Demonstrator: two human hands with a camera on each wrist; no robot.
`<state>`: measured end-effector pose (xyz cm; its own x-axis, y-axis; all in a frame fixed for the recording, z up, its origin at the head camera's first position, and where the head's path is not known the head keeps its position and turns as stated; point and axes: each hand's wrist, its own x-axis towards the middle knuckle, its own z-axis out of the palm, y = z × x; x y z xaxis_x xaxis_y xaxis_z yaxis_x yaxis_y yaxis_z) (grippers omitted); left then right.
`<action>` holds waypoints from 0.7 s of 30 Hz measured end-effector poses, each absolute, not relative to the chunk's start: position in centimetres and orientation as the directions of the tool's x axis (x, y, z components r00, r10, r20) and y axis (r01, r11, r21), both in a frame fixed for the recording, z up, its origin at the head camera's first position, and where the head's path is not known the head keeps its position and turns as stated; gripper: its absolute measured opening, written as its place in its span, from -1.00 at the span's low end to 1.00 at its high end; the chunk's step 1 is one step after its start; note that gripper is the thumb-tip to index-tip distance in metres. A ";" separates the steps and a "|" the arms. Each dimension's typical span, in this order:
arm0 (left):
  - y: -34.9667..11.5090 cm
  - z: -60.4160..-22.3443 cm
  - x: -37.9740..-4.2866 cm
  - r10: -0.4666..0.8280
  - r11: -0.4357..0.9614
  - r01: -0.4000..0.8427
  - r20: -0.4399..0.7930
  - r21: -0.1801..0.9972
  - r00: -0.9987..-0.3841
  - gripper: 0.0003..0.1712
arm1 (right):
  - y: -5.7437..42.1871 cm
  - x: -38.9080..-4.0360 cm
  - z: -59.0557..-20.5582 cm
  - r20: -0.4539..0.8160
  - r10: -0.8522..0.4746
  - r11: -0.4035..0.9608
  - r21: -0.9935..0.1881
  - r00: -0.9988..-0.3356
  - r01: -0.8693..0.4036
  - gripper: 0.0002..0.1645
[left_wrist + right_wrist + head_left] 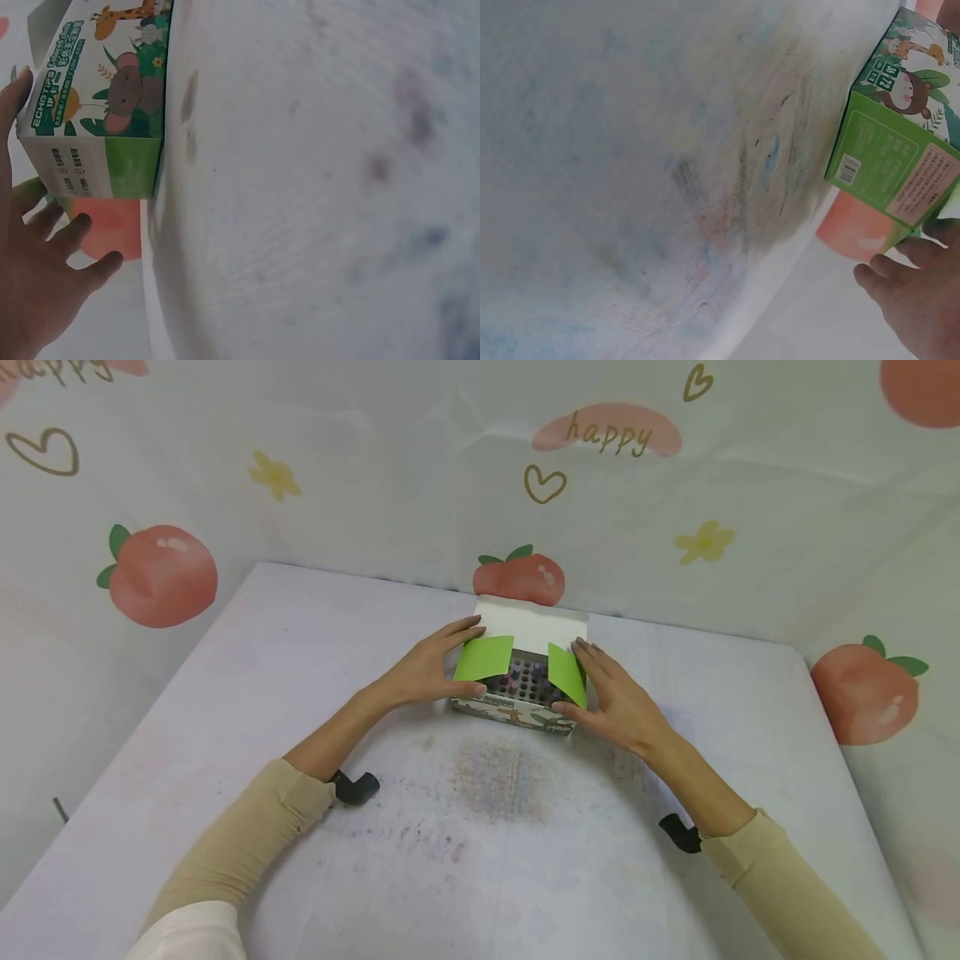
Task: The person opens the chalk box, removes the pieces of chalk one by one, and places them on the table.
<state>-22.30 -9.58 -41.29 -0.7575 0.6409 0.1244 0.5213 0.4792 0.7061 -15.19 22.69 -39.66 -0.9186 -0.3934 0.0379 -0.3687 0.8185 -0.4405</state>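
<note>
A cardboard box (512, 713) printed with cartoon animals stands on the table, its white lid (534, 625) raised at the back. Inside is a holder (527, 683) with rows of round holes and some coloured, stick-like pieces in it. My left hand (422, 668) is at the box's left end, fingers extended by the green left flap (486, 658), thumb along the front rim. At the opposite end my right hand (621, 703) has its fingers against the green right flap (567, 675) and its thumb near the front corner. Both wrist views show extended fingers beside the box's ends.
The white table (480, 877) has smudges and coloured stains in front of the box. Behind it hangs a white backdrop (405, 485) with peaches, hearts and flowers. A black curved piece (356, 788) sits at the left wrist, another (679, 833) at the right.
</note>
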 end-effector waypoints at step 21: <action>-10.3 -39.3 -21.7 0.579 0.304 0.595 0.352 0.744 -0.735 0.06 | 23.9 -14.7 -37.6 0.299 -0.349 0.706 -0.540 -0.888 -0.459 0.06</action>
